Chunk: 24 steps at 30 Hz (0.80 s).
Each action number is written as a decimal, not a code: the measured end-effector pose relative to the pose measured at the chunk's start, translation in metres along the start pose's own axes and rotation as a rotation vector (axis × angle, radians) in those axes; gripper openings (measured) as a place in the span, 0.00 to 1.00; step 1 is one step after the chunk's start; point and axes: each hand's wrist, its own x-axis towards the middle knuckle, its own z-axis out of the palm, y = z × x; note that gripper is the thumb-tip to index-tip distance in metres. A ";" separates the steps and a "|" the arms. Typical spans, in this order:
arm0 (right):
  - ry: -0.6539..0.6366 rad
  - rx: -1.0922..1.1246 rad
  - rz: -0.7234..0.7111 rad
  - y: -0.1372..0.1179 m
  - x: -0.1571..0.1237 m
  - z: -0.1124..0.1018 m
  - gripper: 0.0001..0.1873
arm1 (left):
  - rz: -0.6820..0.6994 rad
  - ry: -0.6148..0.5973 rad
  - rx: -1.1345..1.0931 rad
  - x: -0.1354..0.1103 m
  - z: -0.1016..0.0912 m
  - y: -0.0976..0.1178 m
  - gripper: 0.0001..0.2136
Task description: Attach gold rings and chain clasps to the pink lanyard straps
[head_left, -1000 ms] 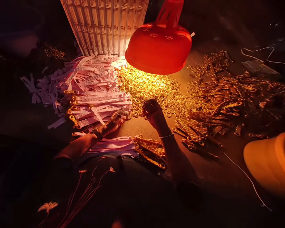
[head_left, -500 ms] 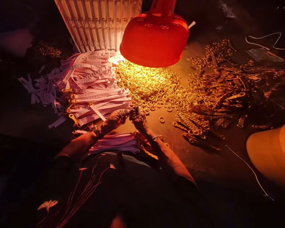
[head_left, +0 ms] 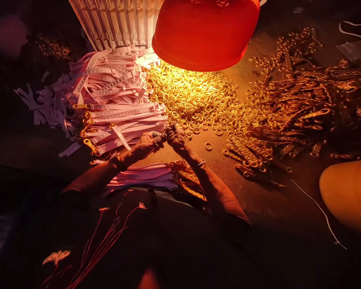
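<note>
My left hand (head_left: 147,143) and my right hand (head_left: 177,138) meet fingertip to fingertip just below a heap of small golden rings (head_left: 192,98). Both are pinched closed on something small that I cannot make out. The left hand lies over a stack of pink strips (head_left: 120,116), some with golden rings along one end. More pink strips with golden chain ends (head_left: 156,178) lie under my forearms, on my lap. One loose ring (head_left: 208,146) sits on the surface to the right of my right hand.
A red lamp shade (head_left: 204,32) hangs over the rings. A white ribbed sheet (head_left: 117,20) stands behind the strips. Golden linked pieces (head_left: 295,104) spread to the right. An orange rounded object (head_left: 349,192) and a thin white cord (head_left: 315,208) lie at the right.
My right hand came back from the ring heap to meet the left hand, and both stay pinched together. The view has shifted down a little.
</note>
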 end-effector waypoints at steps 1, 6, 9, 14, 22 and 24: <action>-0.020 -0.036 -0.036 -0.006 -0.002 -0.003 0.16 | -0.022 -0.003 0.000 -0.001 -0.001 0.003 0.20; -0.274 -0.203 -0.080 -0.039 -0.037 -0.012 0.15 | -0.120 -0.058 0.044 -0.020 -0.006 0.028 0.17; -0.304 -0.437 -0.064 -0.054 -0.072 -0.009 0.13 | -0.195 -0.112 0.121 -0.042 -0.008 0.041 0.15; -0.385 -0.782 -0.111 -0.059 -0.122 0.004 0.19 | -0.292 -0.258 0.224 -0.078 -0.008 0.035 0.18; -0.285 -0.569 -0.063 -0.041 -0.145 0.020 0.22 | -0.346 -0.252 0.136 -0.113 0.001 0.021 0.21; -0.216 -0.417 0.060 -0.042 -0.144 0.023 0.20 | -0.307 -0.182 0.123 -0.117 0.004 0.022 0.21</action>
